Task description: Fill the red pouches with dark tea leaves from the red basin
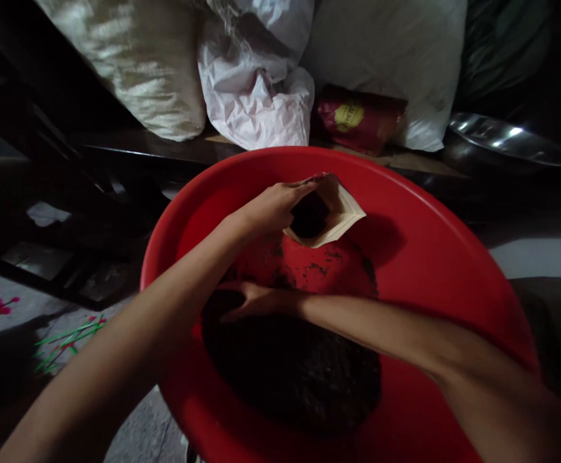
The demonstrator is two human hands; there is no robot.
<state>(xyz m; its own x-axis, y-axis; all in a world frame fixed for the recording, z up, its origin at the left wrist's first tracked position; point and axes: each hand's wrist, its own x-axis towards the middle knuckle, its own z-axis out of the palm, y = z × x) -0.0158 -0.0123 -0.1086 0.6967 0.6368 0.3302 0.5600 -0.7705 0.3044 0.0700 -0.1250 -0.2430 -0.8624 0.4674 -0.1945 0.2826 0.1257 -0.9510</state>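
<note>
A paper bag (342, 212) with a cream inside is held by its rim in my left hand (275, 207), its mouth gaping toward me and its interior dark. Below it, a pile of dark loose material (309, 373) lies in a large red plastic tub (434, 263). My right hand (256, 301) reaches down to the left side of this pile, thumb and fingers spread apart, with dark material between and around them. Shadow hides some fingertips. Thin dark crumbs (313, 270) cling to the tub's floor beneath the bag.
Behind the tub stand white sacks (256, 96) and a dark red packet (357, 119) with a yellow label. A shiny metal basin (506, 138) sits at the back right. Green-stemmed red artificial flowers (71, 341) lie on the floor at left.
</note>
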